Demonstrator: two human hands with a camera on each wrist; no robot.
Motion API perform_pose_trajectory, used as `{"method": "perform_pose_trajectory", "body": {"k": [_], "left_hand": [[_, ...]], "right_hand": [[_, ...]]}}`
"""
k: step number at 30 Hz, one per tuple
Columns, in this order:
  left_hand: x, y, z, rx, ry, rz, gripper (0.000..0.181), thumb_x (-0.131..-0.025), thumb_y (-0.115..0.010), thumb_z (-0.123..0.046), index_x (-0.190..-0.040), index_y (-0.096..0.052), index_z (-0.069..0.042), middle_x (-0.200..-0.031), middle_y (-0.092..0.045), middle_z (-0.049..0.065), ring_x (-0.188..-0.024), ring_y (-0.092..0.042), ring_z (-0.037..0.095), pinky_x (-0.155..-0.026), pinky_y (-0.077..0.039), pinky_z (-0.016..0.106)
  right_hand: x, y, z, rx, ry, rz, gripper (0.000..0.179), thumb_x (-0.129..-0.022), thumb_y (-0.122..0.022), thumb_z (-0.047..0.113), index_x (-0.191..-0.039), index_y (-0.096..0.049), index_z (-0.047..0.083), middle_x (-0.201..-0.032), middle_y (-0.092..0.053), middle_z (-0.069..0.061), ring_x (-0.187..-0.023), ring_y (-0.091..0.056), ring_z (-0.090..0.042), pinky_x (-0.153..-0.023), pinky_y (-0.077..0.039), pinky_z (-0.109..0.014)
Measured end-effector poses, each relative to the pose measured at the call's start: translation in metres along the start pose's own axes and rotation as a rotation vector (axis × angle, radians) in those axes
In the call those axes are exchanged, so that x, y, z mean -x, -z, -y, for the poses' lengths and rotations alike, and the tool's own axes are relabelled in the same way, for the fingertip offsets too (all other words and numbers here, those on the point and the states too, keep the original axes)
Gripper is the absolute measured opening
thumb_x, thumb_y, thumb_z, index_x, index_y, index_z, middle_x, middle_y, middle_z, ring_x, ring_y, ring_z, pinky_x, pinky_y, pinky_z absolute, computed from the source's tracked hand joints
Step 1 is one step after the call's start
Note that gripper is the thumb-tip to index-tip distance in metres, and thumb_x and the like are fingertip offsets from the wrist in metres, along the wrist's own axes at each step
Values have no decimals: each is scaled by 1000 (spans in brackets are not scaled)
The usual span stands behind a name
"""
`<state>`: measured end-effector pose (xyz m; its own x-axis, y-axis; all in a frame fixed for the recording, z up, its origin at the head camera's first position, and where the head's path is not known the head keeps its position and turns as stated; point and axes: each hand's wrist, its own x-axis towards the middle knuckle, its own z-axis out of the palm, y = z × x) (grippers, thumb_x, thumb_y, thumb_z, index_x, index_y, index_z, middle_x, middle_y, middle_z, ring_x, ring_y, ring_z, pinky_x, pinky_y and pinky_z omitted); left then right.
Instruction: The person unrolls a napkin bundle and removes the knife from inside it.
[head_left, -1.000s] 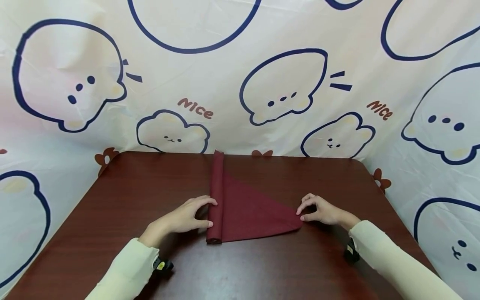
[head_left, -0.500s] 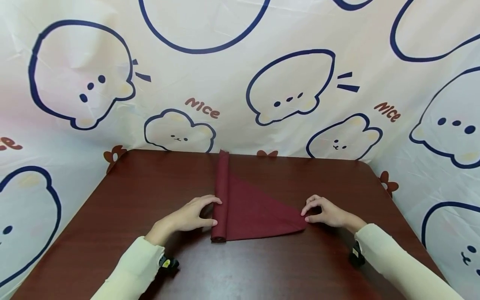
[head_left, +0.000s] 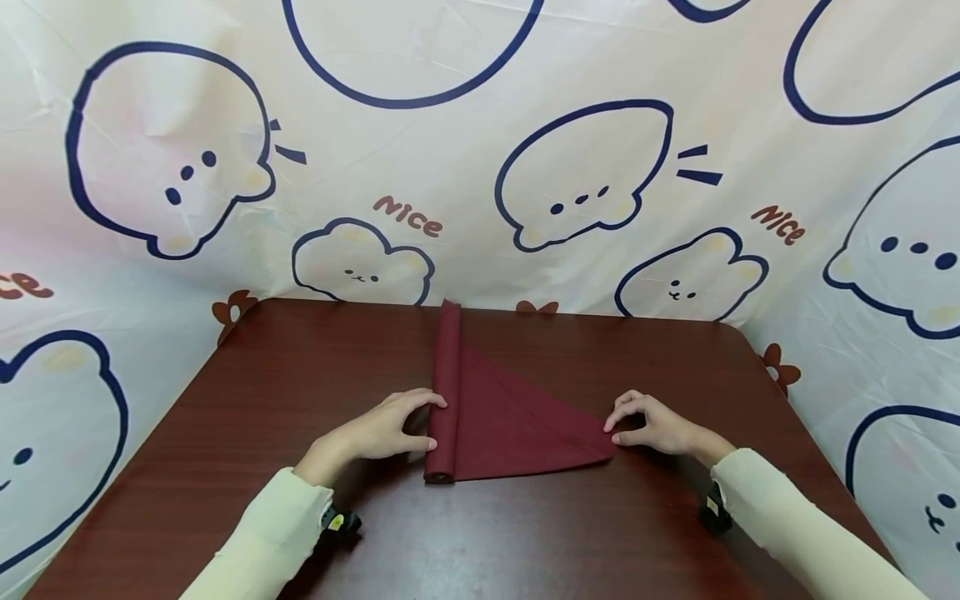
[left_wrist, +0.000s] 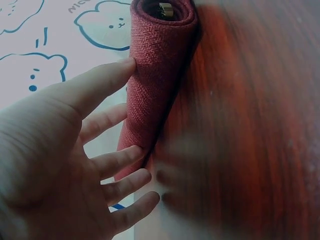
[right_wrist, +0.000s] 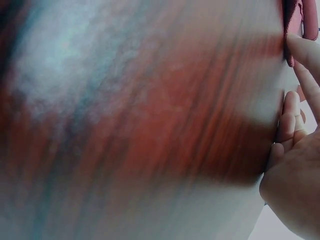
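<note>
A dark red cloth (head_left: 517, 425) lies on the table, its left side wound into a long roll (head_left: 444, 383). To the right it spreads flat as a triangular flap. In the left wrist view the roll's near end (left_wrist: 165, 12) shows its layers and a small gold-coloured piece inside. My left hand (head_left: 382, 429) touches the roll's left side with thumb and fingertips, fingers spread and only lightly bent. At the flap's right corner, my right hand (head_left: 656, 425) pinches the cloth between thumb and index finger; the right wrist view catches just the corner (right_wrist: 294, 30).
The brown wood-grain table (head_left: 525, 542) reflects light near its front. A pale printed curtain (head_left: 465, 167) stands along the back and both sides. Each wrist wears a small black device, such as the left one (head_left: 341, 522).
The whole view has shifted slightly, so table, cloth and hands appear a little further right. Both hands keep their places on the cloth.
</note>
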<state>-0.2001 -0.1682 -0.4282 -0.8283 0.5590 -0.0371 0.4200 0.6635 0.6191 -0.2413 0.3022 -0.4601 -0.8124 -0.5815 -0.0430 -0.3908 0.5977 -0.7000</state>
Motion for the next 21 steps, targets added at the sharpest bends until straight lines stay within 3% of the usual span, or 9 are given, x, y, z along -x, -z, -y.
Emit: {"method": "perform_pose_trajectory", "body": {"k": [7,12,21], "left_hand": [[-6,1,-15,-100,85,-50,50,-92,-73,-30,-137,-57,-17,-157,-42,20,-146,-35,44,-112,-34,68],[-15,-2,-25,-136,72,-73,51,-94,-71,-31,-141,-57,-16,-160,-38,20,-148,-33,43,-113,-33,68],[-29,-18,-30,-215,80,-35,62,-91,-73,-45,-145,-55,-21,-162,-34,17,-149,-31,41,-113,-34,66]], "right_hand": [[0,-1,-1,-6,0,-7,9,-88,-79,19,-97,-78,16,-110,-56,-6,-105,-45,-3,-95,-38,-26],[1,-2,-1,-7,-1,-6,10,-87,-79,19,-97,-78,16,-110,-56,-5,-105,-45,-2,-95,-38,-25],[-1,-1,-2,-7,-2,-8,9,-87,-79,18,-97,-79,16,-109,-56,-5,-105,-45,-3,-95,-38,-26]]}}
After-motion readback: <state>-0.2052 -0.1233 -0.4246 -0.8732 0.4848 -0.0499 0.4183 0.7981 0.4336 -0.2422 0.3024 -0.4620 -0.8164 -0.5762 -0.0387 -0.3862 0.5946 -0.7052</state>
